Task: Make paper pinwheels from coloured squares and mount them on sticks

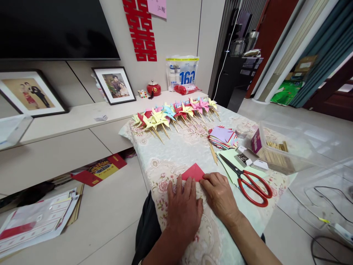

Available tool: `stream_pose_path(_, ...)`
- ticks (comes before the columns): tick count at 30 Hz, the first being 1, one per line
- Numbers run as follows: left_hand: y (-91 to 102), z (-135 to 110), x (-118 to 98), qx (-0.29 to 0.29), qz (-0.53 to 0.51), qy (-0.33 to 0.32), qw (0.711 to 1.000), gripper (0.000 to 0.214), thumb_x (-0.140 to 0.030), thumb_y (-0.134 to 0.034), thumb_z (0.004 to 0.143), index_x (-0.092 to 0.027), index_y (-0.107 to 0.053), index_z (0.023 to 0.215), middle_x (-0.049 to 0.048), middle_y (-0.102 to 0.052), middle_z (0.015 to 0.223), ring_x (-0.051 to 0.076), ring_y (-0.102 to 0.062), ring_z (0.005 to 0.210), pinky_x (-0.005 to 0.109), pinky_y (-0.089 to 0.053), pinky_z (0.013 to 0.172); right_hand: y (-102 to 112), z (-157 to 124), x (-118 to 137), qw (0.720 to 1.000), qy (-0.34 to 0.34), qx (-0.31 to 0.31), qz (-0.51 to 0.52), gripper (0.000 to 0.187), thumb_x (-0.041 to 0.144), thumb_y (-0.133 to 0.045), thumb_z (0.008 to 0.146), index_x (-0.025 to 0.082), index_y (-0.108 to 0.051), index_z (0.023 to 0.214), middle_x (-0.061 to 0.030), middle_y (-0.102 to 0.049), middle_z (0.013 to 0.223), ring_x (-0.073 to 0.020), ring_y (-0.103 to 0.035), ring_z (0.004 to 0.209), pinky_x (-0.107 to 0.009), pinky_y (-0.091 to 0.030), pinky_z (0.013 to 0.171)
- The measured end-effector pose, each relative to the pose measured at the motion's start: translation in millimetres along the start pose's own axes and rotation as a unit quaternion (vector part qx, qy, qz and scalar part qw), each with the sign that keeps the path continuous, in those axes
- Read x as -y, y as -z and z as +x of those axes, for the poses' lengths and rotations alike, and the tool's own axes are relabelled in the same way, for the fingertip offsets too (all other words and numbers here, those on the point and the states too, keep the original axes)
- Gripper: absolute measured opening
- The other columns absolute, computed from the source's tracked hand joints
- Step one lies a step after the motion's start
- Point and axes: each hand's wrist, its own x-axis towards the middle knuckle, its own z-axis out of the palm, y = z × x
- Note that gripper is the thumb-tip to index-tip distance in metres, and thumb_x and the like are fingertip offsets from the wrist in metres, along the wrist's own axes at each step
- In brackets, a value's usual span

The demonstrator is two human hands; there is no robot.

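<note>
A red sheet of paper [194, 170] lies folded into a triangle on the floral tablecloth, its point facing away from me. My left hand [184, 206] rests flat, fingertips spread along the lower left edge of the paper. The fingers of my right hand [220, 197] are bent together at the paper's right corner, pressing on it; the thumb is mostly hidden. To the right, red-handled scissors [245, 176] lie partly on pale green paper [230, 163]. Behind them is a stack of cut coloured paper squares [223, 137] with slits, beside some thin wooden sticks [213, 152].
Finished paper pinwheels [176, 114] on sticks line the table's far side. A clear plastic box [281, 154] with wooden sticks stands at the right edge, near small boxes of metal pins [242, 159] and a tape roll [242, 130]. A cabinet [82, 129] stands behind.
</note>
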Motion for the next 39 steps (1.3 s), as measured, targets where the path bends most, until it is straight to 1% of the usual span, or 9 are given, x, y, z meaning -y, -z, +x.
stream_pose_path(8,0.5,-0.7,-0.6,0.003,-0.003,0.006,1.000,0.045,-0.020,-0.053,0.089,-0.009,-0.062,0.132,0.0145,-0.064,0.138,0.035,-0.054,0.131,0.063,-0.034,0.113,0.8,-2.4,-0.9,1.000,0.001,-0.012,-0.007,0.025,0.002,-0.054,0.090,0.019,-0.070,0.099,-0.0087,-0.070,0.100,-0.0255,-0.054,0.093,-0.040,-0.037,0.083)
stream_pose_path(18,3.8,-1.1,-3.4,0.008,0.000,0.031,0.999,0.045,-0.022,-0.050,0.091,-0.009,-0.061,0.133,0.0164,-0.063,0.138,0.035,-0.054,0.131,0.066,-0.032,0.111,4.7,-13.0,0.0,1.000,-0.008,-0.022,-0.018,0.026,0.003,-0.054,0.090,0.018,-0.068,0.108,-0.0083,-0.073,0.109,-0.0265,-0.055,0.099,-0.042,-0.037,0.088)
stream_pose_path(21,4.7,-1.6,-4.1,0.011,0.003,0.038,0.999,0.046,-0.023,-0.051,0.091,-0.007,-0.060,0.133,0.0171,-0.064,0.138,0.035,-0.054,0.130,0.067,-0.031,0.112,5.8,-13.0,0.6,0.999,-0.015,-0.029,-0.026,0.025,0.003,-0.053,0.090,0.016,-0.068,0.106,-0.0089,-0.072,0.107,-0.0265,-0.056,0.097,-0.042,-0.038,0.087)
stream_pose_path(27,4.7,-2.7,-4.2,-0.003,0.019,0.040,0.999,0.045,-0.022,-0.053,0.090,-0.005,-0.060,0.132,0.0197,-0.064,0.136,0.036,-0.054,0.129,0.068,-0.031,0.110,7.5,-12.7,2.8,0.998,-0.032,-0.027,-0.051,0.024,0.003,-0.051,0.091,0.017,-0.067,0.102,-0.0086,-0.071,0.100,-0.0264,-0.056,0.094,-0.041,-0.038,0.084)
stream_pose_path(29,5.2,-2.6,-4.0,-0.005,0.017,0.042,0.999,0.045,-0.021,-0.052,0.091,-0.006,-0.061,0.132,0.0198,-0.064,0.135,0.036,-0.054,0.129,0.069,-0.032,0.110,6.9,-13.3,3.2,0.997,-0.034,-0.026,-0.069,0.026,0.003,-0.050,0.092,0.015,-0.067,0.107,-0.0095,-0.070,0.098,-0.0270,-0.056,0.094,-0.042,-0.038,0.083)
stream_pose_path(32,6.4,-1.9,-3.8,-0.005,0.012,0.038,0.999,0.046,-0.021,-0.053,0.091,-0.012,-0.059,0.135,0.0180,-0.065,0.134,0.036,-0.054,0.129,0.070,-0.032,0.108,5.7,-14.0,3.5,0.994,-0.016,-0.023,-0.103,0.040,0.003,-0.050,0.091,0.012,-0.059,0.129,-0.0119,-0.069,0.098,-0.0284,-0.055,0.094,-0.043,-0.037,0.085)
stream_pose_path(34,7.4,-1.2,-3.7,-0.001,0.008,0.033,0.999,0.047,-0.021,-0.054,0.090,-0.017,-0.059,0.136,0.0164,-0.066,0.133,0.037,-0.054,0.129,0.071,-0.033,0.107,5.2,-13.8,3.7,0.993,-0.002,-0.014,-0.117,0.048,0.005,-0.052,0.091,0.012,-0.054,0.138,-0.0125,-0.068,0.099,-0.0285,-0.055,0.092,-0.044,-0.037,0.085)
stream_pose_path(36,8.2,-0.5,-3.5,0.004,0.004,0.031,1.000,0.046,-0.022,-0.056,0.090,-0.020,-0.061,0.136,0.0159,-0.065,0.133,0.038,-0.053,0.129,0.072,-0.033,0.106,4.9,-13.3,3.9,0.992,0.002,0.002,-0.122,0.048,0.006,-0.055,0.091,0.015,-0.055,0.138,-0.0125,-0.068,0.100,-0.0283,-0.055,0.091,-0.044,-0.037,0.084)
stream_pose_path(39,8.9,0.0,-3.4,0.011,0.000,0.033,0.999,0.045,-0.023,-0.057,0.090,-0.020,-0.062,0.134,0.0165,-0.064,0.134,0.038,-0.053,0.130,0.073,-0.032,0.106,4.4,-12.6,3.8,0.992,-0.006,0.017,-0.127,0.039,0.008,-0.057,0.090,0.017,-0.064,0.127,-0.0132,-0.067,0.103,-0.0286,-0.056,0.092,-0.045,-0.037,0.085)
